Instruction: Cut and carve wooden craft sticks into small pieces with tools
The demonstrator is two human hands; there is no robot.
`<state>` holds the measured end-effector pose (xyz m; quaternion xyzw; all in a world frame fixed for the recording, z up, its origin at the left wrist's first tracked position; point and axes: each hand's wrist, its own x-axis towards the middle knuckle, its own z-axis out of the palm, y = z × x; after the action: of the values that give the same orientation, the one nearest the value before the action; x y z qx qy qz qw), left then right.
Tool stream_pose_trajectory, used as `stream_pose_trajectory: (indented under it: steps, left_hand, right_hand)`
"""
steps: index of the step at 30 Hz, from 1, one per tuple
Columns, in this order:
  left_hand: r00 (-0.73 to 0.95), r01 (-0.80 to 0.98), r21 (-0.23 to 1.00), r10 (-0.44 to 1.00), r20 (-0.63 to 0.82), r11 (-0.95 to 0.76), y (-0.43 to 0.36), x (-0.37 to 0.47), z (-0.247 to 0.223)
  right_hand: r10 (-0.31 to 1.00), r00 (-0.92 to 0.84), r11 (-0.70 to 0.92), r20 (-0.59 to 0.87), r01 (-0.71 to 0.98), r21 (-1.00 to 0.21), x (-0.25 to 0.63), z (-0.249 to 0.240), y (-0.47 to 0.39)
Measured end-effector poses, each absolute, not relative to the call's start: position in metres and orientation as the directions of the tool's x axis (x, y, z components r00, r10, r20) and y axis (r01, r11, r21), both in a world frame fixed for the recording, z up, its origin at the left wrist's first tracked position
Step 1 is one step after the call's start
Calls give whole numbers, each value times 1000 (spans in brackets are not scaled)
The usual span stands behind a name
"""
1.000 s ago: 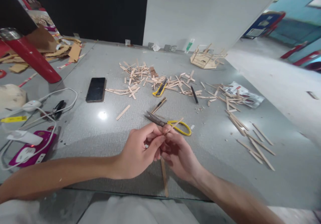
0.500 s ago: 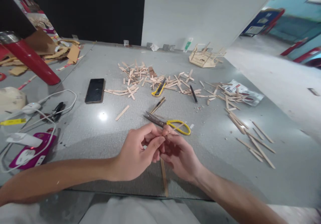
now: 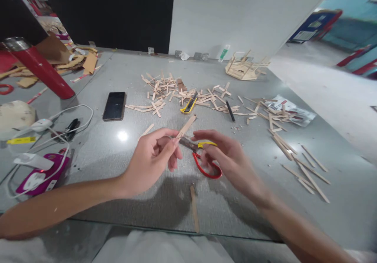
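My left hand (image 3: 156, 157) pinches a flat wooden craft stick (image 3: 186, 127) between thumb and fingers, its far end pointing up and right. Just right of it, my right hand (image 3: 234, 157) has its fingers around the handles of a pair of scissors (image 3: 192, 145), one yellow and one red. The dark blades point left, and their tips are hidden behind the stick and my left hand. Another craft stick (image 3: 194, 210) lies by the table's front edge below my hands.
A yellow utility knife (image 3: 189, 103), a black pen (image 3: 230, 111) and a pile of craft sticks (image 3: 165, 86) lie beyond. A phone (image 3: 114, 106), cables and a purple power strip (image 3: 44, 174) are left. A stick model (image 3: 243, 69) stands at the back right.
My hands, earlier together over a thin stick, have parted. The right hand has taken hold of the scissors that lay on the table. My left hand holds a stick pointing forward.
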<state>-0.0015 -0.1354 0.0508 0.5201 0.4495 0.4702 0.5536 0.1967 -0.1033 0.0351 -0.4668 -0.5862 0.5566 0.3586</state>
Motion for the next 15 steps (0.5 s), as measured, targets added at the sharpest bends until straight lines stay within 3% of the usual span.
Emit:
stream_pose_trajectory:
  steps: [2, 5, 7, 10, 13, 15]
  left_hand:
    - [137, -37, 999, 991, -7, 13, -130, -6, 52]
    - [128, -15, 999, 991, -27, 30, -127, -11, 49]
    - [130, 0, 999, 990, -54, 55, -126, -14, 44]
    - [143, 48, 993, 983, -117, 112, -124, -19, 35]
    - [208, 130, 971, 952, -222, 198, -119, -26, 24]
    - [242, 169, 957, 931, -272, 236, -115, -31, 16]
  right_hand:
    - [953, -302, 154, 20, 426, -892, 206, 34, -89]
    - [880, -436, 467, 190, 713, -523, 215, 25, -66]
    - [841, -508, 541, 188, 794, -277, 218, 17, -50]
    - [747, -648, 659, 149, 751, -44, 215, 4, -24]
    - [585, -802, 805, 124, 592, 29, 207, -9, 0]
    - [599, -792, 793, 118, 607, 46, 202, -17, 12]
